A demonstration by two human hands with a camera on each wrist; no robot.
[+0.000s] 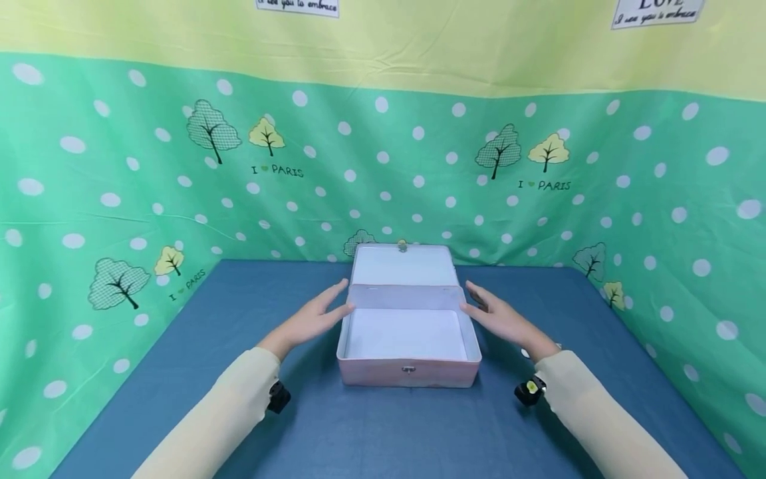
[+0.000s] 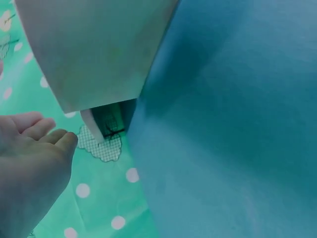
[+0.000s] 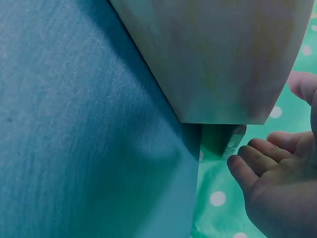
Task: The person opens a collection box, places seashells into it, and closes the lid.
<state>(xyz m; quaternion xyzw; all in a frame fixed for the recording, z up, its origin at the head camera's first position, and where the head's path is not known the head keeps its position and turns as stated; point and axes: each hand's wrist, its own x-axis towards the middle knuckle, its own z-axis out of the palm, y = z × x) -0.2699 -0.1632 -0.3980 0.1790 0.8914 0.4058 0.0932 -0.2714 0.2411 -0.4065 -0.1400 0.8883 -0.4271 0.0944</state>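
Observation:
A pinkish rectangular tin box [image 1: 409,374] stands on the table with its lid [image 1: 402,265] swung back and its white inside bare. At its left side is my left hand [image 1: 314,320], fingers extended and thumb by the rim. My right hand [image 1: 505,322] mirrors it on the right, its thumb also at the rim; whether either thumb touches, I cannot tell. In the left wrist view the left hand [image 2: 34,163] shows beside the box's side wall [image 2: 99,49]. The right wrist view shows the right hand [image 3: 277,178] with loosely bent fingers near the opposite wall [image 3: 213,59].
A dark blue cloth covers the table [image 1: 419,432]. Behind and at both sides hangs a green dotted curtain [image 1: 413,156] with printed trees. Each wrist carries a small black camera, one at the left sleeve [image 1: 278,397] and one at the right [image 1: 529,391].

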